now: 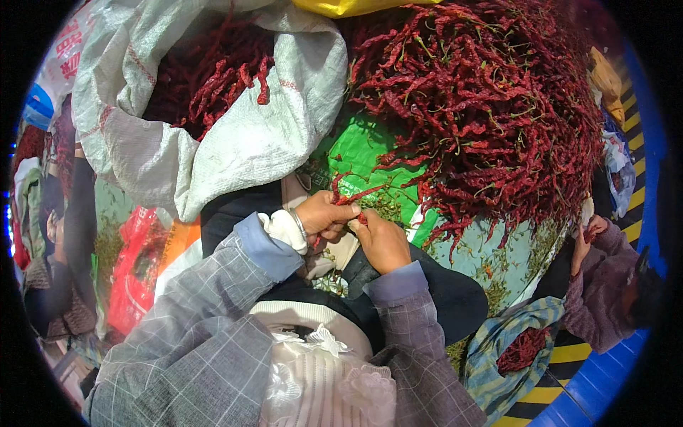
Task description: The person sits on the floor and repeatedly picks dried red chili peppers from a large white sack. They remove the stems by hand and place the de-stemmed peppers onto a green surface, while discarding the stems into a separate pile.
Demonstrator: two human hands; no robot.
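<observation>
My left hand (322, 214) grips a few dried red chilies (341, 192), which stick up past its thumb and forefinger. Against it, fingertips almost meeting, my right hand (385, 243) pinches a small red chili end (363, 218); its fingers hide most of that piece. Both hands are above my lap. Just beyond them lies a green plastic sheet or bag (363, 141) bearing writing, strewn with loose stems (387, 205). A big heap of dried red chilies with stems (480, 107) rises ahead to the right. At the upper left, an open white woven sack (256, 144) holds more chilies (224, 88).
A red plastic bag (133, 272) lies to the left. At the right edge, another person's hands (587, 237) hold something reddish near the heap. A striped cloth sack (485, 357) with chilies stands lower right, beside black-and-yellow floor stripes (568, 353). More stems litter the pale ground (464, 245).
</observation>
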